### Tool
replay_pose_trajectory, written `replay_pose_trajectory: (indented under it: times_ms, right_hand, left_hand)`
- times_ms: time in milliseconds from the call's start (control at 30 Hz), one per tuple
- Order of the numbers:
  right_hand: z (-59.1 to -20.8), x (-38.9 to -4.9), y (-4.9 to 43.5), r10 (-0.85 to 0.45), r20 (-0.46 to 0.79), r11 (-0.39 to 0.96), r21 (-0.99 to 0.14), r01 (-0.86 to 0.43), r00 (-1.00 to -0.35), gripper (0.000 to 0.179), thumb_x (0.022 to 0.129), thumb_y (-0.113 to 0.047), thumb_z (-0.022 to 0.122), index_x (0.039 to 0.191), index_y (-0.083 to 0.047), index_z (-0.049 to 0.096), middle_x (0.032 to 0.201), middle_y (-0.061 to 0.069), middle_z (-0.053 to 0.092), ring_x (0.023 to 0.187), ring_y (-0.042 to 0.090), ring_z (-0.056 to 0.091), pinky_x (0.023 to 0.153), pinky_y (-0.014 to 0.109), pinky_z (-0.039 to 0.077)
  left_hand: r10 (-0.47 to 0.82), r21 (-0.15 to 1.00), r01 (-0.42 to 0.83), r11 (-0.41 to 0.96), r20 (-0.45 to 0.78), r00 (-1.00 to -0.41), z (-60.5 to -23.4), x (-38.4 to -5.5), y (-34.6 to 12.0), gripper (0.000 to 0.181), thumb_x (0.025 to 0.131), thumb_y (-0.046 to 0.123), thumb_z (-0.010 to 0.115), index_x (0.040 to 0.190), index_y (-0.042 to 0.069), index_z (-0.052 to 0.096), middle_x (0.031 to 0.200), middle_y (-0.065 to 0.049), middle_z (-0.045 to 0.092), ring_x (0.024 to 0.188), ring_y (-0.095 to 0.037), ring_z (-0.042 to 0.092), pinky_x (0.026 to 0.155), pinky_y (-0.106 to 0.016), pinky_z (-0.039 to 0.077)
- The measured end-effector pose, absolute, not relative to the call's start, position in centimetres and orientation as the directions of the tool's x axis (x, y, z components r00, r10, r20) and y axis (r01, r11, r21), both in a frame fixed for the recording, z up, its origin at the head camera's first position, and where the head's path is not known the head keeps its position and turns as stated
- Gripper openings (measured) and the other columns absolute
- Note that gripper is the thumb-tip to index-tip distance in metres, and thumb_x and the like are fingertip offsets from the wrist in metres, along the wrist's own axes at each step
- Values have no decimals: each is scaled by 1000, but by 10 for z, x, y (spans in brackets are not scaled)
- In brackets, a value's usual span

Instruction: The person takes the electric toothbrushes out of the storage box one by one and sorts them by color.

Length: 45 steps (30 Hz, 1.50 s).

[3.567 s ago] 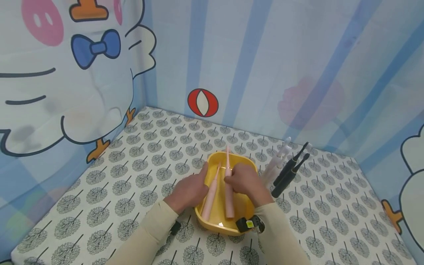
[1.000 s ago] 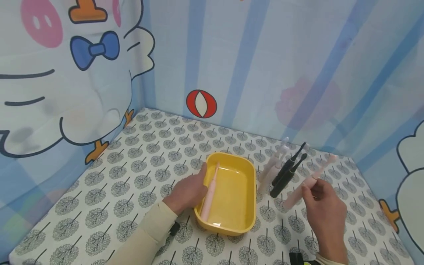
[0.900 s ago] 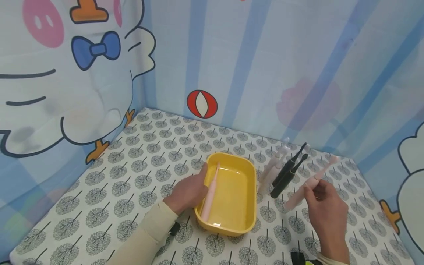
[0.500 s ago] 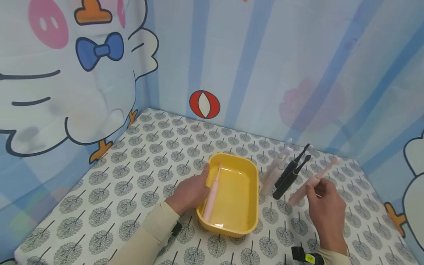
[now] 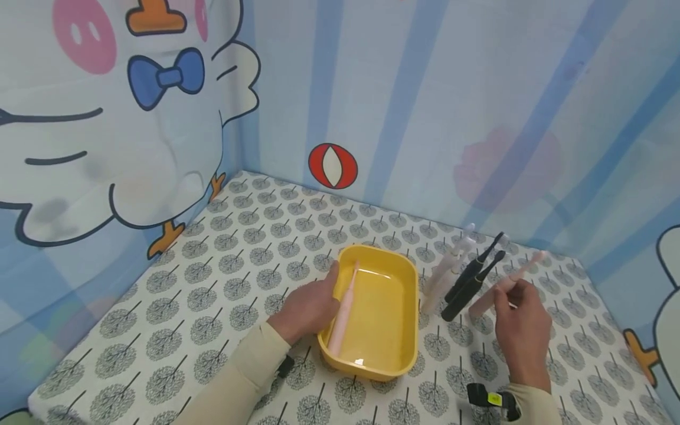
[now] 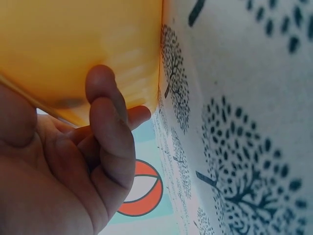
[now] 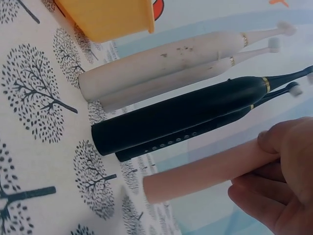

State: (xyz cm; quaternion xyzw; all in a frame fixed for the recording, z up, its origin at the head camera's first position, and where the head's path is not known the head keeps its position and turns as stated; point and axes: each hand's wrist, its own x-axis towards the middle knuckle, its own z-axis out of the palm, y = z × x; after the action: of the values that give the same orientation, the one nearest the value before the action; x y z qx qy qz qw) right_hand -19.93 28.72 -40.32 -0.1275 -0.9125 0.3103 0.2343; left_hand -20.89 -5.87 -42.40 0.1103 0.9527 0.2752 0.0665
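My left hand [image 5: 308, 307] grips the left rim of a yellow plastic bin [image 5: 413, 330]. In the left wrist view its fingers [image 6: 110, 112] curl against the bin's outer wall. One pink electric toothbrush [image 5: 342, 319] lies inside along the bin's left side. Off to the right, my right hand [image 5: 523, 336] pinches a second pink electric toothbrush [image 5: 484, 302] by its upper handle, brush head up. Its base [image 7: 161, 187] is close to the cloth; whether they touch, I cannot tell. Beside it stand two black electric toothbrushes [image 7: 171, 115] and two whitish ones [image 7: 156, 63], all upright.
A tablecloth [image 5: 212, 295] printed with trees covers the table. Behind and at the sides hang curtains [image 5: 414, 118] with blue stripes and cartoon figures. The standing toothbrushes form a close row between the bin and my right hand.
My right hand has carried the pink toothbrush out of the bin, rightward to beside the black ones, and lately lowered it slightly. My left hand has stayed on the bin.
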Motion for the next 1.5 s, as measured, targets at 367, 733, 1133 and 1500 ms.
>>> replay_pose_trajectory:
  times_ms: [367,733,1133,1500]
  right_hand:
    - [-413,-216,288,435,350,754,-645,123,-829,42,102,-23,48,137,0,45,128,22,56,116,39,56,88,55,46]
    - [-421,-219,291,439,336,753,-644,137,-833,44,102,-23,49,139,-1,43,130,22,55,117,39,55,89,54,46]
    - [-420,-223,289,448,336,755,-638,149,-828,44,100,-20,52,138,-1,45,130,21,55,115,38,56,89,53,47]
    - [-421,-222,289,434,342,760,-635,136,-833,45,99,-20,52,139,1,43,132,23,54,114,40,56,86,53,48]
  left_hand:
    - [250,536,178,826,-64,-966,-423,-208,-57,74,97,20,44,157,8,3,82,-6,59,53,-18,51,51,-34,43]
    - [251,538,178,824,-65,-966,-423,-208,-56,74,97,21,45,157,8,3,84,-6,60,53,-18,51,51,-34,43]
    - [248,540,181,822,-52,-967,-422,-207,-56,74,97,20,46,157,8,4,86,-6,60,54,-18,51,51,-33,43]
    - [245,543,172,822,-64,-967,-421,-207,-57,74,97,20,46,157,8,5,80,-5,58,53,-19,50,50,-34,43]
